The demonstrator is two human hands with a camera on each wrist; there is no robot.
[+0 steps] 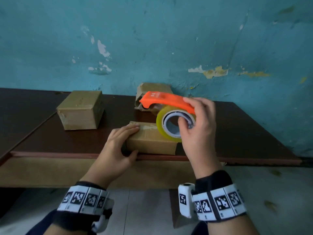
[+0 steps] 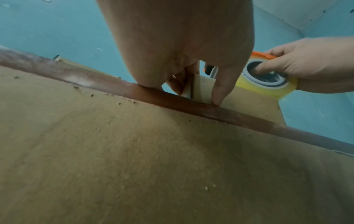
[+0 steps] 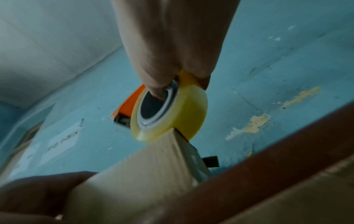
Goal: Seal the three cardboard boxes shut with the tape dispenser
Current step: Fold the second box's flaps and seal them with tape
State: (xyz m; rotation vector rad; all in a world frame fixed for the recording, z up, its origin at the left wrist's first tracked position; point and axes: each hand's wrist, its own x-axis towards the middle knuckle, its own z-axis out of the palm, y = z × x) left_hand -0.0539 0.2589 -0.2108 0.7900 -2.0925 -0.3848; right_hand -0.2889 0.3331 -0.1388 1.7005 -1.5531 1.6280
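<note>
The dark brown surface (image 1: 237, 126) stands against a peeling teal wall (image 1: 169, 39) and carries all three cardboard boxes. The near box (image 1: 150, 143) sits right at the front edge, probably so both hands can reach over it. The left box (image 1: 81, 110) stands well apart toward the back, flaps down; whether it is taped cannot be told. The rear box (image 1: 154, 89) rests against the wall, its front torn and crumpled, apparently waiting its turn

The left hand (image 1: 118, 146) lies on the near box's left end, fingers flat on top and thumb down the front face, likely steadying it against the dispenser's pull. The right hand (image 1: 198, 126) grasps the orange tape dispenser (image 1: 166, 100), fingers over the back of the handle and thumb in the core of the yellowish tape roll (image 1: 171, 128), which sits over the box's right end. A glossy strip of tape (image 1: 149, 128) lies along the box top, so this seam seems partly done
</note>
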